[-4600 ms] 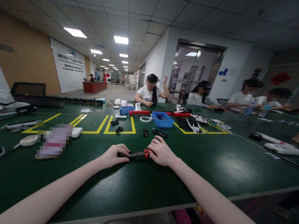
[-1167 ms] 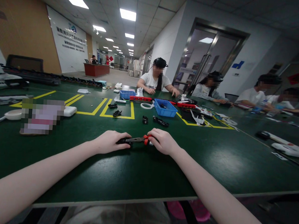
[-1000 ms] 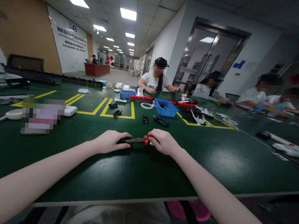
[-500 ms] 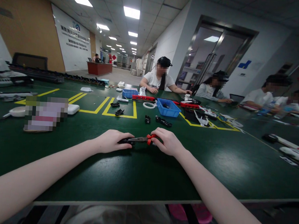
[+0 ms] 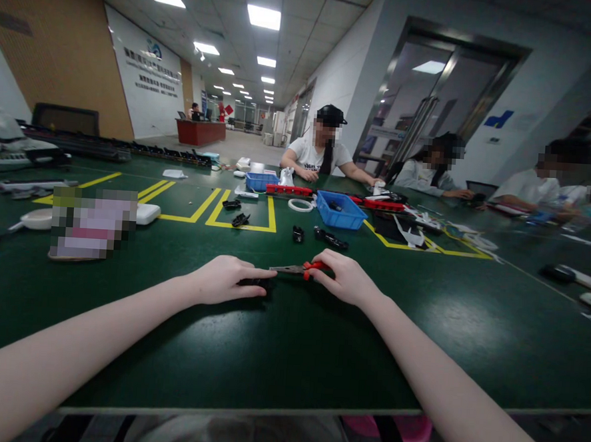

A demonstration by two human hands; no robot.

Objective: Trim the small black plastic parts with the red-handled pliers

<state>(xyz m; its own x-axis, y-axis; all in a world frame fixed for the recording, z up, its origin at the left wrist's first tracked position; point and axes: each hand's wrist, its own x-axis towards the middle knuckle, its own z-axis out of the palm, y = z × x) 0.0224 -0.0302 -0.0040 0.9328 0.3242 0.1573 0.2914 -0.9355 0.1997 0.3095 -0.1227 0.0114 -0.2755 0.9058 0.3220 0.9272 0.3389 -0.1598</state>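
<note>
My right hand [image 5: 345,277] is closed around the red handles of needle-nose pliers [image 5: 292,269]. Their slim metal jaws point left and end by the fingertips of my left hand [image 5: 229,279]. Under that hand lies a black plastic part [image 5: 256,283], gripped between thumb and fingers just above the green table [image 5: 246,365]. The fingers cover much of the part, so its shape cannot be made out. Beyond my hands lie more black parts: a small one [image 5: 298,234], a longer one [image 5: 330,238] and another [image 5: 240,220] inside a yellow taped outline.
A blue bin [image 5: 341,212] holding dark pieces and a white tape roll [image 5: 301,205] stand farther back. To the left are a blurred-out flat object [image 5: 92,225] and a white case [image 5: 148,214]. A person [image 5: 324,149] sits across the table, with others along the right.
The pliers have shifted right, their tips drawn back off the black part. My left index finger has stretched out toward the tips. The view has turned slightly left.
</note>
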